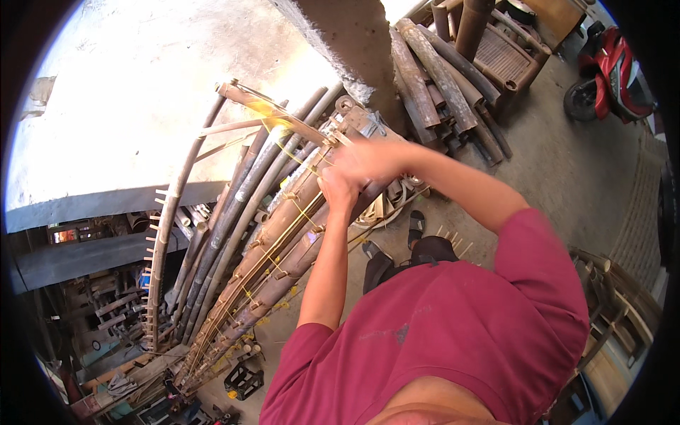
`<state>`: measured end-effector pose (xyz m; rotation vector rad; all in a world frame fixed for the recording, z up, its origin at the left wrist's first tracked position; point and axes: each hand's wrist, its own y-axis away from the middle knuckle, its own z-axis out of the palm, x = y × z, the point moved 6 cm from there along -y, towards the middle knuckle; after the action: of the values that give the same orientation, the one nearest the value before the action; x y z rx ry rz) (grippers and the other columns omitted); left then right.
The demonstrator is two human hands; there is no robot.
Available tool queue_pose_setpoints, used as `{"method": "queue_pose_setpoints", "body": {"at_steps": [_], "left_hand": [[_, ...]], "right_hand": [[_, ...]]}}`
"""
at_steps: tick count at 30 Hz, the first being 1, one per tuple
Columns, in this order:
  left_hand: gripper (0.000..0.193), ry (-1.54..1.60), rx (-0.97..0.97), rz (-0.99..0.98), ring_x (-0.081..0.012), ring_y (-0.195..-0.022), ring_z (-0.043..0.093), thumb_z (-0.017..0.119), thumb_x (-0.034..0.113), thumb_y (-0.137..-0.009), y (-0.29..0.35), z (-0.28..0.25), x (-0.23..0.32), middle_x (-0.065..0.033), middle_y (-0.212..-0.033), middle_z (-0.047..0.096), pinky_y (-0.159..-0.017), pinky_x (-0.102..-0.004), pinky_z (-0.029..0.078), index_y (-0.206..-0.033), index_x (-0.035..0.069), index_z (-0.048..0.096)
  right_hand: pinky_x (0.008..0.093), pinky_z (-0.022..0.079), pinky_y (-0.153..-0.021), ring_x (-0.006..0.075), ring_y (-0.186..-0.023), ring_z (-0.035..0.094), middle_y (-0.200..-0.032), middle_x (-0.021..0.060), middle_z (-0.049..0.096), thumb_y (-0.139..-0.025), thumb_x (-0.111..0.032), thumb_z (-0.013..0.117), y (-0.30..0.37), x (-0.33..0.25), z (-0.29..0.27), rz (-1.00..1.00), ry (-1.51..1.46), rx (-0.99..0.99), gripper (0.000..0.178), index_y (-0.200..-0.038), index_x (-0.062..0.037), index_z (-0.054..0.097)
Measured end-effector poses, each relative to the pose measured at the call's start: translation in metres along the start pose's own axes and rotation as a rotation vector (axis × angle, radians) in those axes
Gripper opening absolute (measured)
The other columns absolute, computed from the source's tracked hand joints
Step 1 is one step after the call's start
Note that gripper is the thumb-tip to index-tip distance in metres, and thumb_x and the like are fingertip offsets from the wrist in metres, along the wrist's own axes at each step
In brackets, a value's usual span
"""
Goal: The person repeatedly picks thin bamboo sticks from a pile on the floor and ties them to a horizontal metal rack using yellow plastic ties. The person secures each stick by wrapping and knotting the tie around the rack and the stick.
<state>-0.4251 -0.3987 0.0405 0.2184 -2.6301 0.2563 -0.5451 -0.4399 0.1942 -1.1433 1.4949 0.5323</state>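
Note:
My two hands meet over the upper end of a long frame of dark bamboo poles (283,219). My left hand (337,188) is closed, its fingers curled at the pole end; what it grips is hidden. My right hand (368,160) crosses just above it and is smeared by motion, so its fingers do not show clearly. Yellow cord (302,211) runs along the poles and loops across them at small wooden pegs. Beside my hands, a bamboo crosspiece (280,117) reaches up and left to a curved bamboo pole (170,219) set with a row of short pegs.
Several loose bamboo poles (244,188) lean behind the frame. Thick bamboo lengths (443,78) are stacked beyond a concrete pillar (354,42). A red motorbike (615,78) stands far right. A black pedal-like part (243,381) lies on the floor at lower left.

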Motion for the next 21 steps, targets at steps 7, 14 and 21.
{"method": "queue_pose_setpoints", "body": {"at_steps": [7, 14, 21], "left_hand": [[0.021, 0.387, 0.140, -0.016, -0.0209, -0.072, 0.059, 0.055, 0.023, -0.098, -0.018, -0.022, 0.024, -0.0076, -0.072, 0.064, -0.068, -0.0390, 0.043, -0.092, 0.007, 0.067], [0.028, 0.434, 0.134, -0.123, -0.0202, -0.064, 0.061, 0.050, 0.023, -0.098, -0.147, -0.036, -0.040, -0.0112, -0.071, 0.066, -0.061, -0.0345, 0.046, -0.099, 0.001, 0.068], [0.026, 0.313, 0.128, 0.117, -0.0377, -0.082, 0.067, 0.051, 0.022, -0.096, -0.143, -0.059, 0.009, -0.0236, -0.087, 0.068, -0.075, -0.0436, 0.050, -0.101, 0.005, 0.069]], "right_hand": [[0.0494, 0.042, -0.057, 0.0422, -0.058, 0.054, -0.064, 0.0219, 0.057, -0.089, -0.028, 0.056, 0.103, 0.103, 0.092, 0.250, 0.161, 0.035, 0.037, -0.065, -0.0001, 0.058], [0.0484, 0.049, -0.058, 0.0404, -0.058, 0.059, -0.059, 0.0188, 0.059, -0.086, -0.031, 0.056, 0.116, 0.077, 0.105, 0.227, 0.585, 0.091, 0.037, -0.060, -0.0054, 0.064], [0.0478, 0.050, -0.060, 0.0382, -0.057, 0.061, -0.056, 0.0173, 0.059, -0.083, -0.030, 0.058, 0.110, 0.103, 0.138, 0.311, 0.784, 0.293, 0.036, -0.056, -0.0060, 0.064]]}}
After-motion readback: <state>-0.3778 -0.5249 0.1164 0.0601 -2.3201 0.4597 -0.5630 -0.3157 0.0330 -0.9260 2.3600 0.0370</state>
